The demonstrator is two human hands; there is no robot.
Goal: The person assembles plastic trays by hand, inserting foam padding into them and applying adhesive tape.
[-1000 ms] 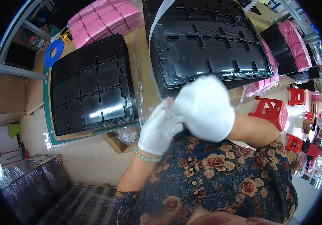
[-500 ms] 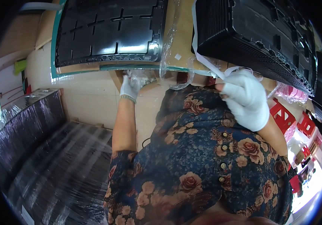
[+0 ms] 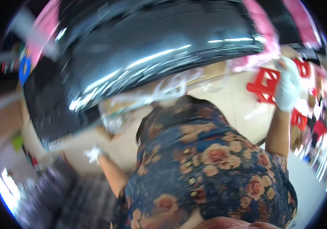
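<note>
The picture is smeared by motion. A large glossy black plastic tray [image 3: 152, 57] spans the top of the view, with crumpled clear film [image 3: 163, 89] along its near edge. My left hand [image 3: 93, 154], in a white glove, is low on the left, below the tray's left corner and apart from it. My right hand [image 3: 287, 86], also gloved, is raised at the far right beside the tray's right end and a pink tray [image 3: 262, 42]. The blur hides whether either hand grips anything. My flowered blue garment [image 3: 209, 168] fills the lower middle.
Red plastic stools [image 3: 264, 82] stand on the pale floor at the right. More pink trays [image 3: 43, 32] and a blue tape roll [image 3: 25, 68] lie at the upper left. Dark film-wrapped bundles [image 3: 56, 198] sit at the lower left.
My hands have moved far apart: the left dropped low to the left, the right swung out to the far right. The view tilted and blurred, and the black tray now fills the top.
</note>
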